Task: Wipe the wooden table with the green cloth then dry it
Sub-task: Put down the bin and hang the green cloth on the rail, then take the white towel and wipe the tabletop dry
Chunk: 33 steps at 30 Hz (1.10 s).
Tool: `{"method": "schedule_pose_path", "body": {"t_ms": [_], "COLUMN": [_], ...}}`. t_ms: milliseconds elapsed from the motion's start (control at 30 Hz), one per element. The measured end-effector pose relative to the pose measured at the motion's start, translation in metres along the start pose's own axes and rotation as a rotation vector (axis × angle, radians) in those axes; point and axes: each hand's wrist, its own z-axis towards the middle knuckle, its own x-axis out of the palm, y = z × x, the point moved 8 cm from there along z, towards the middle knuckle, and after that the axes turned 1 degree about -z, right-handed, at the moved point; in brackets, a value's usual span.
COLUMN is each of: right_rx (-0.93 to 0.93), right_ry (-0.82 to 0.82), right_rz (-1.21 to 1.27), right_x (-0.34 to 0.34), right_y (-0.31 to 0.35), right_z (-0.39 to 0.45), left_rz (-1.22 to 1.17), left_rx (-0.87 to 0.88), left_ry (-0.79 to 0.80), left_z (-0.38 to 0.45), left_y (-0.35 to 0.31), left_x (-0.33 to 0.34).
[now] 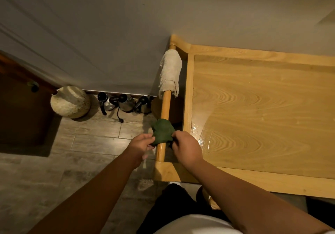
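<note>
Dark green cloth, bunched & rumpled into a lump, sits draped over the round light-wood rail at the left end of the pale wooden table w/ raised rim. Cloth looks matte, deep green, folds dark in shadow.

Left hand pinches the cloth's left edge w/ fingertips, fingers curled in. Right hand grips the cloth's right side, fingers bent over it; knuckles up.

Tabletop nr the right hand shows a glossy wet sheen; rest of grain looks duller.

Further along the same rail hangs a beige frayed rag, apart from the green cloth.

On the grey plank floor by the wall: a round mottled stone-like vase & three metal kettles w/ black handles.
</note>
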Motion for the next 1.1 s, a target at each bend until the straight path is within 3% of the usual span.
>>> {"method": "schedule_pose_path", "body": {"t_ms": [167,300,467,767,967,1100], "right_rx": [-0.245,-0.140,-0.075,0.150,0.269,0.286], "right_ry": [0.008,0.077,0.100,0.047,-0.012,-0.023], "right_rz": [-0.160,-0.145,-0.050,0.073,0.153,0.154], "right_x": [-0.002,0.004,-0.004,-0.025,-0.036,-0.040], "right_y": [0.025,0.012,-0.007,-0.065,-0.095,-0.105], "right_z": [-0.008,-0.007,-0.011,-0.049,-0.076,-0.076], "left_rz": [0.022,0.155,0.205,0.886,1.312,1.356], "left_rx": [-0.045,0.008,0.280,0.809,0.681,0.649], "left_ry": [-0.062,-0.051,-0.221,-0.177,-0.130,-0.198], "left_z": [0.011,0.009,0.009,0.029,0.065,0.072], "left_y": [0.005,0.002,-0.066,-0.216,-0.220,-0.216], "left_x": [-0.017,-0.010,-0.012,0.058,0.095,0.104]}}
